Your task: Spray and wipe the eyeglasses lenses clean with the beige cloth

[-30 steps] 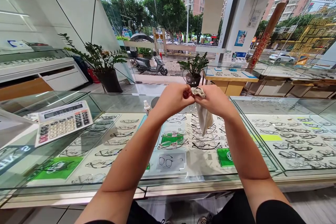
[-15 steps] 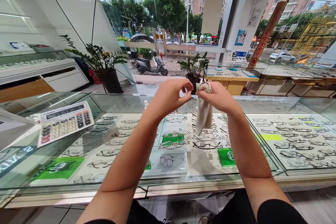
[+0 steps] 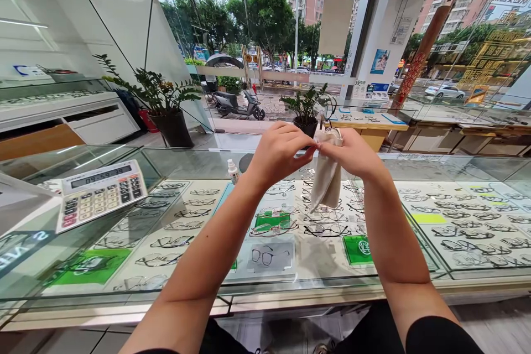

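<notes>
Both my hands are raised together above a glass display counter (image 3: 290, 282). My right hand (image 3: 352, 152) is closed on a beige cleaning cloth (image 3: 327, 180) that hangs down from it. A pair of thin dark-framed glasses (image 3: 327, 108) sticks up from the cloth, mostly hidden. My left hand (image 3: 279, 150) pinches the glasses at the cloth's top edge, fingertips touching my right hand. Under the glass lie rows of spectacle frames (image 3: 269, 254) on white and green trays.
A calculator (image 3: 99, 192) lies tilted on the counter at the left. A small white bottle (image 3: 233, 171) stands on the glass behind my left wrist. Potted plants (image 3: 164, 102) stand beyond the counter, before a large shop window. More glass showcases (image 3: 464, 215) run to the right.
My hands rose a little, parted briefly half a second ago, and have closed together again. The cloth now hangs more bunched below my right hand.
</notes>
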`<state>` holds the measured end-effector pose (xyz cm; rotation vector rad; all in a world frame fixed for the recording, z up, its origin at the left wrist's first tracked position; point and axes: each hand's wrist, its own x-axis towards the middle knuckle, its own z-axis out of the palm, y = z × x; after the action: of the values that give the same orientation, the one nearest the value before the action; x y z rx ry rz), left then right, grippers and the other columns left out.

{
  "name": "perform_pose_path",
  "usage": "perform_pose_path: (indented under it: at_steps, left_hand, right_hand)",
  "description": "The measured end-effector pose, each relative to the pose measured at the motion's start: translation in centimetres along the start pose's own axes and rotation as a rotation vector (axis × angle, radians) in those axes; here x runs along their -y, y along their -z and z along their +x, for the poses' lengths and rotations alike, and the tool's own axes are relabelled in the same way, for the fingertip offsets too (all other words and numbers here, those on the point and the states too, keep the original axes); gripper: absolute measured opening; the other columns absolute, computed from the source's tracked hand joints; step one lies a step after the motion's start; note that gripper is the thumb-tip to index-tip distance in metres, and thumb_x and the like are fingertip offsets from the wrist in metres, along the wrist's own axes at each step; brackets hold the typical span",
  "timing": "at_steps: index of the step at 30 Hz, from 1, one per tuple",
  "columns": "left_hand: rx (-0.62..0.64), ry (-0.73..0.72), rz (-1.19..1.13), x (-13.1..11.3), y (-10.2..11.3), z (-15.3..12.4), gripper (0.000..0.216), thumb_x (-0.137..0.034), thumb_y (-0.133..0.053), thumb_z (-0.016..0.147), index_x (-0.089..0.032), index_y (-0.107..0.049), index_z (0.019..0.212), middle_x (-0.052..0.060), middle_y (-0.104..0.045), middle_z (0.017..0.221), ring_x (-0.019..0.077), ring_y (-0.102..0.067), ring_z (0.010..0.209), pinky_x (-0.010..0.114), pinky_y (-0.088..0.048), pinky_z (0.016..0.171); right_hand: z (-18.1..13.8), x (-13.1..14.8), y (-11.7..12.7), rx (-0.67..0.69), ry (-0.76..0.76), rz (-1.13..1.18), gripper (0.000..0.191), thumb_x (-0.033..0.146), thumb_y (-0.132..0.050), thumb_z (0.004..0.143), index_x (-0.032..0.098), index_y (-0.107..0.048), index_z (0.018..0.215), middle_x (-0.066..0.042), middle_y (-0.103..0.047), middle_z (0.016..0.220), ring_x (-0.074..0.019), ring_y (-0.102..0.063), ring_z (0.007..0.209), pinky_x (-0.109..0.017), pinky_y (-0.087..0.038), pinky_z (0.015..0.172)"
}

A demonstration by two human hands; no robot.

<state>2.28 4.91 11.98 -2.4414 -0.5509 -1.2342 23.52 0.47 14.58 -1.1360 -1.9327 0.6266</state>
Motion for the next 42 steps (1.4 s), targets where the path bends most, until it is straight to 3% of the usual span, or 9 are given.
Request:
perform_pose_path:
  at_steps: [11, 18, 22, 29, 36, 42]
  left_hand:
    - [-0.060, -0.106, 0.045, -0.4, -0.7, 0.0, 0.015, -0.021, -0.061, 0.102, -0.022, -0.074, 0.095, 0.002, -0.082, 0.087, 0.0205, -0.071, 0.082, 0.038, -0.047, 0.084]
    - [-0.006, -0.092, 0.010, -0.3, -1.1, -0.3, 0.007, -0.018, -0.067, 0.094, -0.022, -0.070, 0.089, 0.002, -0.080, 0.086, 0.0210, -0.070, 0.084, 0.037, -0.046, 0.083]
    - [-0.063, 0.009, -0.071, -0.6, -1.6, -0.4, 0.007, -0.016, -0.066, 0.087, -0.022, -0.069, 0.087, 0.003, -0.080, 0.085, 0.0207, -0.071, 0.083, 0.035, -0.049, 0.080]
    - [-0.215, 0.258, -0.443, -2.0, -2.3, -0.3, 0.005, -0.017, -0.064, 0.080, -0.019, -0.069, 0.079, 0.001, -0.076, 0.076, 0.0142, -0.068, 0.070, 0.027, -0.053, 0.071]
    - [-0.127, 0.532, -0.828, -1.9, -2.7, 0.1, 0.008, -0.025, -0.067, 0.074, -0.018, -0.065, 0.075, 0.001, -0.071, 0.072, 0.0127, -0.065, 0.067, 0.026, -0.056, 0.068]
    - [-0.071, 0.546, -0.886, -1.1, -1.8, 0.4, 0.017, -0.027, -0.075, 0.077, -0.019, -0.063, 0.086, 0.003, -0.074, 0.087, 0.0137, -0.069, 0.079, 0.028, -0.060, 0.078]
  right_hand:
    - [-0.7, 0.6, 1.0, 0.048, -0.035, -0.090, 0.019, 0.032, -0.064, 0.089, 0.022, -0.053, 0.076, 0.004, -0.048, 0.071, -0.0140, -0.040, 0.070, -0.032, -0.033, 0.064]
    - [-0.6, 0.8, 1.0, 0.124, -0.013, -0.169, 0.020, 0.025, -0.060, 0.087, 0.023, -0.049, 0.071, 0.004, -0.042, 0.068, -0.0140, -0.036, 0.068, -0.032, -0.029, 0.063]
    - [-0.5, 0.8, 0.9, 0.118, 0.030, -0.150, 0.016, 0.022, -0.059, 0.087, 0.022, -0.051, 0.072, 0.004, -0.046, 0.070, -0.0135, -0.038, 0.069, -0.032, -0.032, 0.064]
    - [-0.6, 0.9, 1.0, 0.058, 0.128, -0.178, 0.009, 0.022, -0.058, 0.083, 0.021, -0.055, 0.075, 0.004, -0.054, 0.072, -0.0128, -0.044, 0.071, -0.031, -0.036, 0.067]
    - [-0.6, 1.0, 1.1, 0.049, 0.163, -0.193, 0.012, 0.021, -0.057, 0.078, 0.022, -0.048, 0.071, 0.005, -0.047, 0.069, -0.0125, -0.040, 0.069, -0.031, -0.032, 0.066]
    - [-0.3, 0.7, 0.7, 0.008, 0.136, -0.162, 0.015, 0.024, -0.057, 0.082, 0.023, -0.045, 0.072, 0.005, -0.047, 0.071, -0.0128, -0.038, 0.070, -0.031, -0.030, 0.066]
